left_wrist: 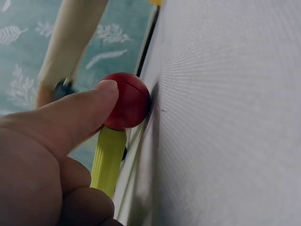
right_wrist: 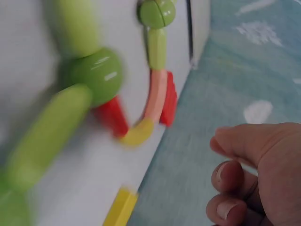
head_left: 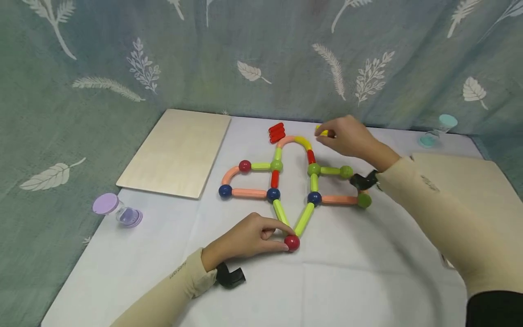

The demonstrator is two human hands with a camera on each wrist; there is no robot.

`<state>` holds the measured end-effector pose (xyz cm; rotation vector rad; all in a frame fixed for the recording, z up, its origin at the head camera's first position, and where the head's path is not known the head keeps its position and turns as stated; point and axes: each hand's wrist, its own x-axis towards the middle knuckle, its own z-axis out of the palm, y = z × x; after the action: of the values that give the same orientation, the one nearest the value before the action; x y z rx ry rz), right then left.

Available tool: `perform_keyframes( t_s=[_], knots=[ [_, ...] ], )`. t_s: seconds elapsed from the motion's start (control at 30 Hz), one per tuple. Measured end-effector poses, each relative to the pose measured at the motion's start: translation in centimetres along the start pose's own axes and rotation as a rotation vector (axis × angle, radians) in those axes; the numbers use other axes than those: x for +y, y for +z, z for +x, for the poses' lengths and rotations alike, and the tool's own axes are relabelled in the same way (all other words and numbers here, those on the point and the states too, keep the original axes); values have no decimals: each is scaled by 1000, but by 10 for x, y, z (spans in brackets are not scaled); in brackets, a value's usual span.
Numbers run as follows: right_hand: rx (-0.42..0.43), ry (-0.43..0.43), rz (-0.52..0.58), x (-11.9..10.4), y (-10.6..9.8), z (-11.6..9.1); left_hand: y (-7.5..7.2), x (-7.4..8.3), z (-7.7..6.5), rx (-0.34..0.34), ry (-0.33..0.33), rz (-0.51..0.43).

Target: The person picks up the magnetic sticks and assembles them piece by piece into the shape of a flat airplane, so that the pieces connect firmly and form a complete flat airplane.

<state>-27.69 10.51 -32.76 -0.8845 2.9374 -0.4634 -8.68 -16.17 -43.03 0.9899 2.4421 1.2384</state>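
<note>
At the near tip of a flat figure of coloured rods and balls, my left hand (head_left: 255,234) pinches a red ball (head_left: 292,243) between thumb and index finger. Two lime-green rods (head_left: 304,219) run up from that ball to blue balls (head_left: 314,198). My right hand (head_left: 346,136) reaches over the table's back edge, beside a yellow piece (right_wrist: 120,207) lying there. In the right wrist view its fingers are loosely bent with nothing between them. A curved yellow rod (head_left: 303,141) and a curved pink rod (head_left: 286,141) form the figure's top arch.
Several short red rods (head_left: 277,132) lie behind the arch. Wooden boards stand at left (head_left: 180,152) and right (head_left: 470,181). A purple sand timer (head_left: 118,211) lies on the left, a teal one (head_left: 437,131) at back right. A leaf-patterned curtain (head_left: 261,54) hangs behind the white-covered table.
</note>
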Motion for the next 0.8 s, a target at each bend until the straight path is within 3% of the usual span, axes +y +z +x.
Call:
perform_keyframes(
  t_s=[0.17,0.27,0.47,0.8],
  knots=[
    [-99,-82,-34,-35,29,64,1,-5,-9,0,-54,-45],
    [-137,1,-91,-43,41,82,4,-6,-7,-2,-45,-68],
    [-170,313,-79,-47,55,99,3,-4,-3,-10,-17,-66],
    [-141,379,-100,-58,77,112,0,-3,-3,-11,-2,-66]
  ],
)
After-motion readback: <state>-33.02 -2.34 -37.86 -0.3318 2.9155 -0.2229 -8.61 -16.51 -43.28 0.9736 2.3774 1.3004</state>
